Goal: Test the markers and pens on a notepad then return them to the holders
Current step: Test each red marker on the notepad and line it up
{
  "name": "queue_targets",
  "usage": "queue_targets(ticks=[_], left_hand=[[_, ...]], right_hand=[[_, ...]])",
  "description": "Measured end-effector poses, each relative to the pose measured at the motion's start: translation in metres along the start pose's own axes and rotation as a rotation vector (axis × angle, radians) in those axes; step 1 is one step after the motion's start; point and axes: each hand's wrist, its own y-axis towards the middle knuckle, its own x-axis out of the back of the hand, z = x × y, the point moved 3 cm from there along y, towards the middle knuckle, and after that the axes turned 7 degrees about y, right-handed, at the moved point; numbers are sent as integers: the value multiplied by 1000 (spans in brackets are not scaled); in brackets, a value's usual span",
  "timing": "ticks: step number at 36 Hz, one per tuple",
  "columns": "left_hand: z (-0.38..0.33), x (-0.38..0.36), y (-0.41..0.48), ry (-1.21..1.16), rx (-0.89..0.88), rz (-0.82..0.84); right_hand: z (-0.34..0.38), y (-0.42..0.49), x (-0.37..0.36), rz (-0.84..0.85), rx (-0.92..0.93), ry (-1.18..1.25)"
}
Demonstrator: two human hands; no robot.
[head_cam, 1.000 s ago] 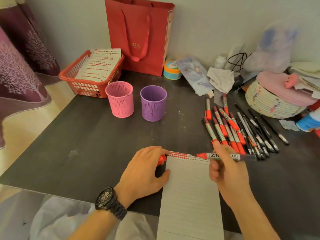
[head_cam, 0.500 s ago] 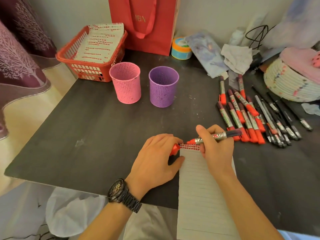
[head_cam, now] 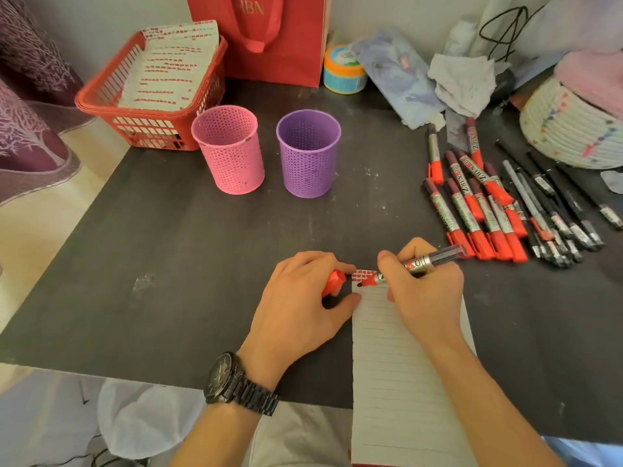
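A lined notepad (head_cam: pixel 401 372) lies on the dark table and hangs over its front edge. My right hand (head_cam: pixel 424 291) grips an uncapped red marker (head_cam: pixel 418 264), its tip touching the pad's top left corner just under a row of red marks. My left hand (head_cam: pixel 300 305) rests at the pad's left edge, thumb on the paper, and holds the red cap (head_cam: pixel 334 283). Several red markers (head_cam: pixel 472 203) and black pens (head_cam: pixel 556 214) lie in a pile on the right. The pink holder (head_cam: pixel 229 150) and purple holder (head_cam: pixel 308 153) stand empty behind my hands.
A red basket (head_cam: pixel 101 102) with marked paper sheets sits at the back left, a red gift bag (head_cam: pixel 269 38) behind the holders. A tape roll (head_cam: pixel 344 69), cloths and a woven basket (head_cam: pixel 573 129) crowd the back right. The table's left edge drops off near a purple curtain.
My right hand brought the marker down from above the pad until its tip met the top left corner. The left hand kept the cap at the pad's edge. The camera moved closer.
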Motion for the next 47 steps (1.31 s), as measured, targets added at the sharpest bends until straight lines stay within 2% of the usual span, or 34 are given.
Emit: queue_targets(ticks=[22,47], left_hand=[[0,-1,3,-10,22,25],[3,-5,3,-23,23,7]], right_hand=[[6,-1,-4,49,17,-90],[5,0,-4,38,-3,-79]])
